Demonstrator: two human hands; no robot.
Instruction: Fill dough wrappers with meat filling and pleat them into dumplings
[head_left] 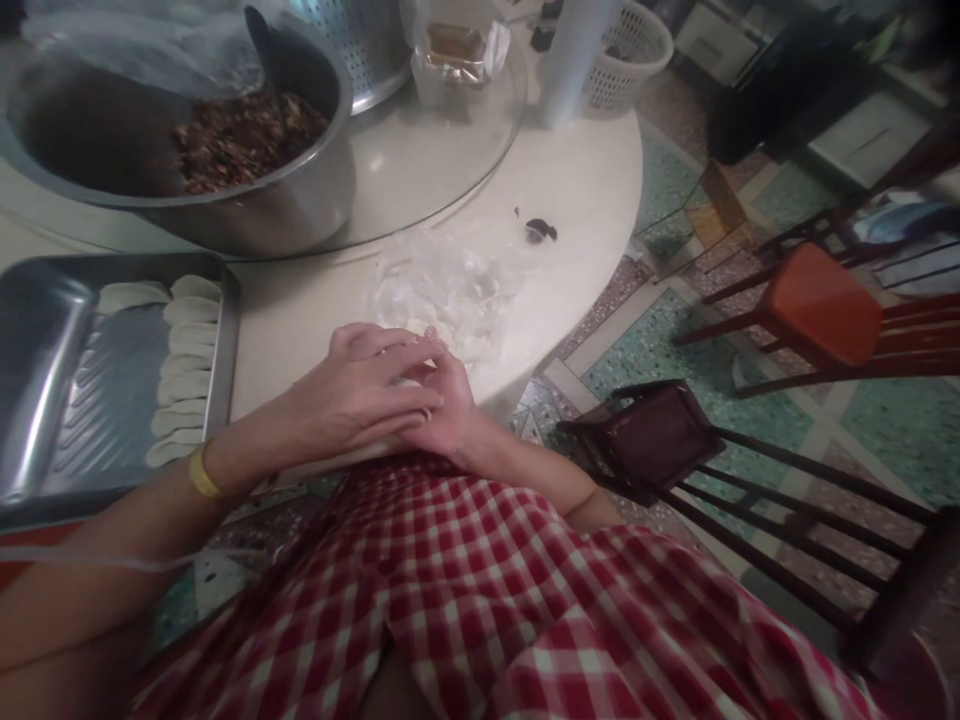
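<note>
My left hand (375,390), with a yellow band at the wrist, curls over my right hand (450,415) at the table's near edge. Both are closed around a pale dumpling wrapper (409,382), of which only a sliver shows between the fingers. Just beyond the fingertips lies a crumpled clear plastic bag (457,285) with pale pieces by it. To the left, a metal tray (97,400) holds several folded dumplings (184,362) in a row along its right side. Behind it, a large metal pot (300,210) contains dark chopped filling (232,140) and a dark-handled utensil (262,55).
A glass turntable (420,150) carries the pot, a perforated metal container (356,45) and a bagged package (457,50). A white basket (634,55) stands at the table's far edge. Right of the table are a dark chair (660,430) and an orange-seated chair (825,305).
</note>
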